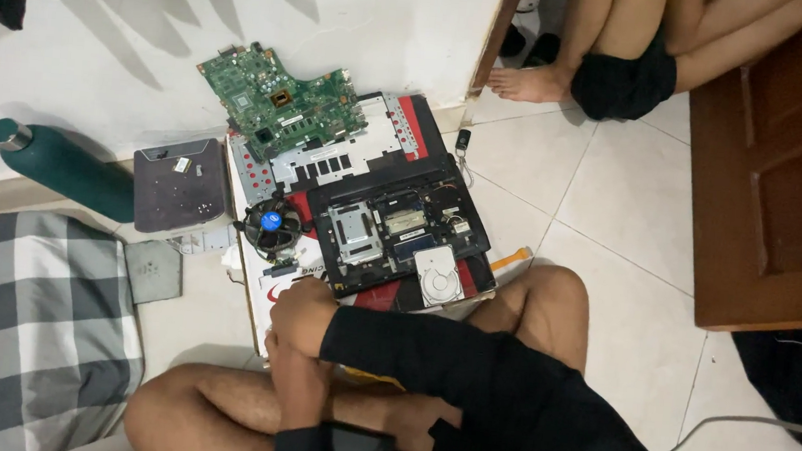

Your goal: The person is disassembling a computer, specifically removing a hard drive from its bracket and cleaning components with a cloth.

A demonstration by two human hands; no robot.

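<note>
Resting near the cooling fan [271, 225], one hand [302, 312] lies curled into a loose fist on the red-and-white box [264, 303], just left of the opened laptop base [391, 229]. Which hand it is, I cannot tell; the arms cross. A hard drive [437, 279] sits at the base's corner, a green motherboard [281, 101] leans against the wall, and a dark green bottle [60, 167] lies farther left.

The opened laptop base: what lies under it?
The laptop base rests on a red, white and black box. Most of the box top is covered; its contents cannot be seen.
</note>
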